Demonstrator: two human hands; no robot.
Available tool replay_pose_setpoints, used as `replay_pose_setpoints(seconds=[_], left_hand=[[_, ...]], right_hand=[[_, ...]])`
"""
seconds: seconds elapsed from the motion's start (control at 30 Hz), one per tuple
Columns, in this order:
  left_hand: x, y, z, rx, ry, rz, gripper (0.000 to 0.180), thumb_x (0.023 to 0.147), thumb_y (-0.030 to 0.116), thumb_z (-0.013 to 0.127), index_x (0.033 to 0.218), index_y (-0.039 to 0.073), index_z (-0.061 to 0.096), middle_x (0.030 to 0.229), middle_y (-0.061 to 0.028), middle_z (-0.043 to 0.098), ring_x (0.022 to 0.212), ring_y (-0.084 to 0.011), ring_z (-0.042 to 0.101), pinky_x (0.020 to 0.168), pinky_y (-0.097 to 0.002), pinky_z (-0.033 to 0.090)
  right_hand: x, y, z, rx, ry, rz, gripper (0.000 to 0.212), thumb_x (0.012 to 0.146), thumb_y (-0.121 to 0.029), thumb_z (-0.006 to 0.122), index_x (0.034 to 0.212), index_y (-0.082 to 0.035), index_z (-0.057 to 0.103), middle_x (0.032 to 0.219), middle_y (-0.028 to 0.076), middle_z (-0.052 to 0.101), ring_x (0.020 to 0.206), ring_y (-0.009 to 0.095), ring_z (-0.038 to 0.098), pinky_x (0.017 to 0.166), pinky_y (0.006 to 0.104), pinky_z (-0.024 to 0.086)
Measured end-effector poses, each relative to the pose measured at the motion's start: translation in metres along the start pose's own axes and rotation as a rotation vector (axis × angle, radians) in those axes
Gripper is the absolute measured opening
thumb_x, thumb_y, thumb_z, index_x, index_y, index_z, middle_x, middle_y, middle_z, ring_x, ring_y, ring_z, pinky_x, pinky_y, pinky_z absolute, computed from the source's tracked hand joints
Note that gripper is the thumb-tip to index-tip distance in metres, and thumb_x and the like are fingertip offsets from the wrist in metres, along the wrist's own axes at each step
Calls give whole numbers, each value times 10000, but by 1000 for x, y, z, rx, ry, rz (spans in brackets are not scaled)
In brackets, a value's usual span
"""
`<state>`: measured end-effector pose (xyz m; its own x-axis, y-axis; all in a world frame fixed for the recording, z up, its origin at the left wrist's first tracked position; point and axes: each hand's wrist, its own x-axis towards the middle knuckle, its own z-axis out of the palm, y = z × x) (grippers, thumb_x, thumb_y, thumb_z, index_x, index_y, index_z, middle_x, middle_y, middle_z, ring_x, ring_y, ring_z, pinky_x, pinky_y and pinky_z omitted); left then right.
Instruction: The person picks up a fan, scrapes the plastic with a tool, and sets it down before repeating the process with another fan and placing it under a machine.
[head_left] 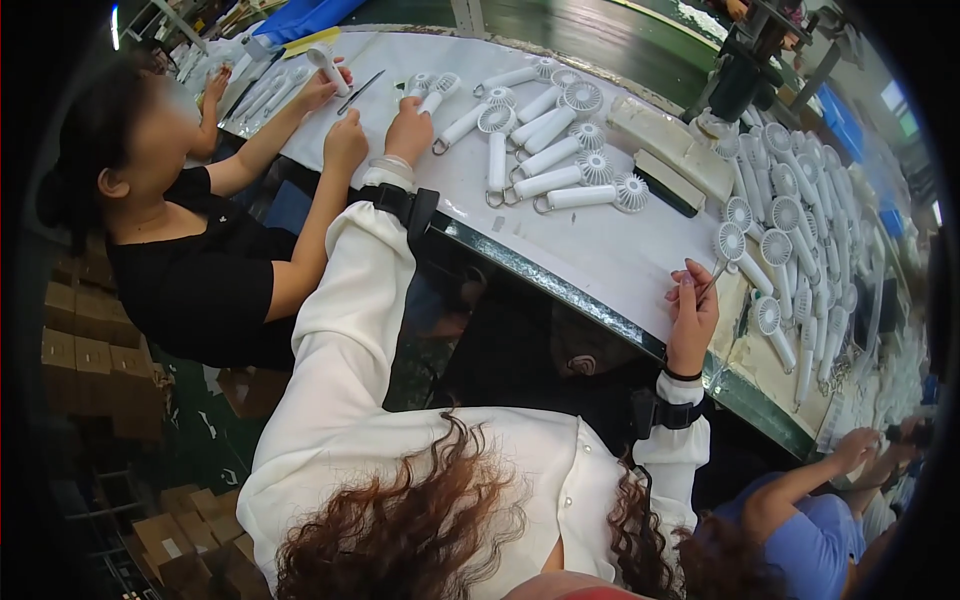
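My left hand (408,132) reaches to the far left of the table, its fingers closed around the handle of a white handheld fan (440,93). Another fan head (419,84) lies just beyond it. To the right, my right hand (692,318) is above the near table edge, with a thin metal tool (711,282) between its fingers; its exact kind is too small to tell. Between my hands lies a loose group of white handheld fans (552,155), with round grilles and several with wrist loops. My palms are hidden.
On the left a co-worker's hand (322,90) holds a white fan (327,68), near a dark pointed tool (361,91). A big pile of fans (790,215) covers the right side. A long beige block (672,150) stands behind the loose fans. Another person (800,515) sits lower right.
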<state>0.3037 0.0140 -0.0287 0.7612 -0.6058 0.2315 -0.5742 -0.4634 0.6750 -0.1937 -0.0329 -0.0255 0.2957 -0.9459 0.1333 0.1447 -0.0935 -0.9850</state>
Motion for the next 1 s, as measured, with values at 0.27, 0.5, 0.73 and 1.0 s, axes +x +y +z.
replay_pose_setpoints(seconds=[0.27,0.5,0.73,1.0], left_hand=[[43,-21,2,253,33,-151,378,849,236,492,1211,192,591,1145,-191,603,1078,-406,565,924,-472,433],[44,-22,15,461,157,-123,374,823,216,539,1185,162,615,1141,-160,615,1091,-367,566,940,-455,423],[-40,70,13,-66,-128,133,493,810,409,647,1107,20,587,1060,-150,650,979,-302,624,818,-383,494],[-99,99,22,270,11,264,465,846,384,655,1121,18,571,931,-111,646,856,-253,631,748,-348,495]], right_hand=[[-1,-9,5,-72,44,27,260,944,-78,499,1184,12,544,966,67,608,744,73,518,700,204,439],[0,-13,5,-115,7,19,273,956,-128,517,1208,-29,540,982,30,602,741,43,501,621,157,377],[-1,-10,2,-84,30,26,267,951,-121,524,1197,-19,548,961,32,609,726,44,500,613,158,374],[1,-3,5,-27,9,-16,260,947,-110,533,1185,-6,552,942,40,618,716,56,507,639,176,404]])
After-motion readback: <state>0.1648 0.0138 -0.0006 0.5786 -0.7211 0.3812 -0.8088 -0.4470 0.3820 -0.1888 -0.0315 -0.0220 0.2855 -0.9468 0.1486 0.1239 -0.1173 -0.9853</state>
